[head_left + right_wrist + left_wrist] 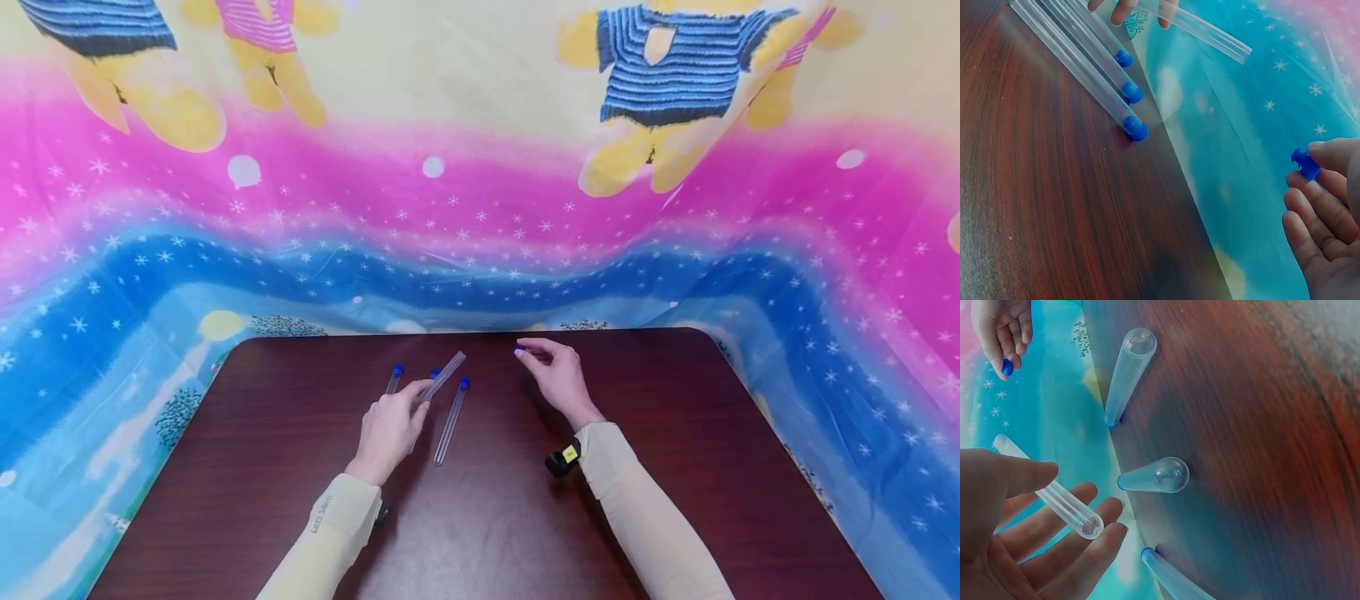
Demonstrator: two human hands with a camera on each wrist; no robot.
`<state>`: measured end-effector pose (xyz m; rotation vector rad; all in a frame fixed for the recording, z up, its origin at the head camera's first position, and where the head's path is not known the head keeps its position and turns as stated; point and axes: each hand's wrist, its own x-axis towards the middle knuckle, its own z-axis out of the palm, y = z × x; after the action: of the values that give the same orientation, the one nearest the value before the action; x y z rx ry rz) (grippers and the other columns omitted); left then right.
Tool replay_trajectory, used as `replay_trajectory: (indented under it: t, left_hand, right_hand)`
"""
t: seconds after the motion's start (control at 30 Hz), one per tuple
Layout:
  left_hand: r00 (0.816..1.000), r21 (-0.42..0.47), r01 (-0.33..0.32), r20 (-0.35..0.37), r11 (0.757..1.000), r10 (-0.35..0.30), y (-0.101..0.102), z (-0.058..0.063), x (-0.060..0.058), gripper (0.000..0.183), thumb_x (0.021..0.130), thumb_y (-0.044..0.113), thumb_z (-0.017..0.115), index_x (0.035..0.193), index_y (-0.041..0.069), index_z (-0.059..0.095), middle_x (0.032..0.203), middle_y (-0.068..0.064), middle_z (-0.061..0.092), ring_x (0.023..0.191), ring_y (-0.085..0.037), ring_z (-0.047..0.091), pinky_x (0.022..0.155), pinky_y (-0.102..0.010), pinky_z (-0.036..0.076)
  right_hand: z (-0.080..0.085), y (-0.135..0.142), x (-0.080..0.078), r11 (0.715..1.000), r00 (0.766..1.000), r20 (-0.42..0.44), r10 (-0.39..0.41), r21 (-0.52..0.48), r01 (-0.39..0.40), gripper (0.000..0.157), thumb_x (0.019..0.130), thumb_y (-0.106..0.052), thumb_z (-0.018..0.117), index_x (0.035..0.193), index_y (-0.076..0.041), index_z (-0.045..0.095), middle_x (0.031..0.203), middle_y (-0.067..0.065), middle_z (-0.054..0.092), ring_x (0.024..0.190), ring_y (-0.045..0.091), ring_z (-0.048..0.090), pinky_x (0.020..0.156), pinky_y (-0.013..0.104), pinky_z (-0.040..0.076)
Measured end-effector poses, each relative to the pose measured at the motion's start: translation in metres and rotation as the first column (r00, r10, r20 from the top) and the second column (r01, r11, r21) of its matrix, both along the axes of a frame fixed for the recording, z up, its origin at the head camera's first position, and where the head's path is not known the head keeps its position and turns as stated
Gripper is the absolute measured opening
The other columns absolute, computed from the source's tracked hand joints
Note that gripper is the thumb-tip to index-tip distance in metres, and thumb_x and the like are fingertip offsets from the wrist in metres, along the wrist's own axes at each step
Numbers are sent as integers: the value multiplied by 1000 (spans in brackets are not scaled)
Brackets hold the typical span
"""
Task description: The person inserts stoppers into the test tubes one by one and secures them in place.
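Observation:
In my left hand (392,429) I pinch a clear test tube (1063,501) between thumb and fingers, its open end slanting up and to the right in the head view. My right hand (557,379) is raised to the right of it, with a small blue stopper (1305,162) between thumb and forefinger. Tube and stopper are well apart. Three more clear tubes with blue stoppers lie on the table: one tube (451,425) just right of my left hand, another (1159,476) partly hidden behind that hand, and a third tube (393,382) to its left.
The dark brown wooden table (487,533) has rounded far corners. A printed curtain (465,192) with snowflakes and bear figures hangs around its back and sides. A black wrist camera (561,461) is strapped at my right sleeve.

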<state>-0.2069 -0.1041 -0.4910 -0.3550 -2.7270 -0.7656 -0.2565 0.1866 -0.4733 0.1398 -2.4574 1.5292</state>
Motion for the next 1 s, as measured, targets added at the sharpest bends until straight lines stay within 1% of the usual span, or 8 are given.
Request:
replay_trajectory:
  t: [0.1, 0.27, 0.53, 0.73, 1.0]
  left_hand:
    - [1000, -1, 6, 4, 1000, -6, 1, 0, 1, 34, 95, 19, 74, 129, 24, 70, 98, -4, 76, 53, -23, 60, 45, -40, 44]
    - [1000, 2, 14, -8, 1000, -14, 3, 0, 1, 35, 94, 18, 75, 128, 24, 70, 97, -5, 76, 57, -28, 65, 46, -40, 46]
    - [999, -4, 21, -27, 1000, -21, 5, 2, 3, 35, 94, 19, 75, 128, 26, 70, 96, -3, 77, 59, -30, 66, 46, -42, 46]
    - [999, -7, 26, -25, 1000, -26, 6, 3, 4, 35, 94, 19, 75, 128, 27, 70, 97, -2, 77, 60, -28, 66, 47, -41, 46]
    - [999, -15, 34, -41, 999, -35, 8, 1, 4, 35, 94, 19, 74, 128, 27, 70, 96, -1, 77, 62, -26, 67, 48, -41, 47]
  right_hand:
    - [1, -1, 1, 1000, 1000, -3, 3, -12, -3, 26, 95, -26, 75, 119, -17, 77, 103, 1, 74, 91, 17, 70, 85, 39, 55]
    - [2, -2, 2, 1000, 1000, -2, 5, -17, -5, 25, 95, -28, 75, 119, -19, 77, 101, -1, 73, 91, 16, 70, 85, 38, 55]
    - [4, -3, 3, 1000, 1000, -6, 14, -26, -15, 25, 95, -29, 75, 119, -21, 76, 103, -3, 73, 92, 15, 69, 86, 38, 55]
    - [6, -6, 3, 999, 999, -31, 23, -26, -24, 25, 95, -28, 75, 119, -20, 77, 102, -2, 73, 92, 14, 70, 85, 37, 55]
    - [9, -9, 5, 999, 999, -32, 34, -31, -35, 25, 95, -29, 75, 119, -21, 77, 103, -3, 73, 92, 13, 70, 85, 37, 55]
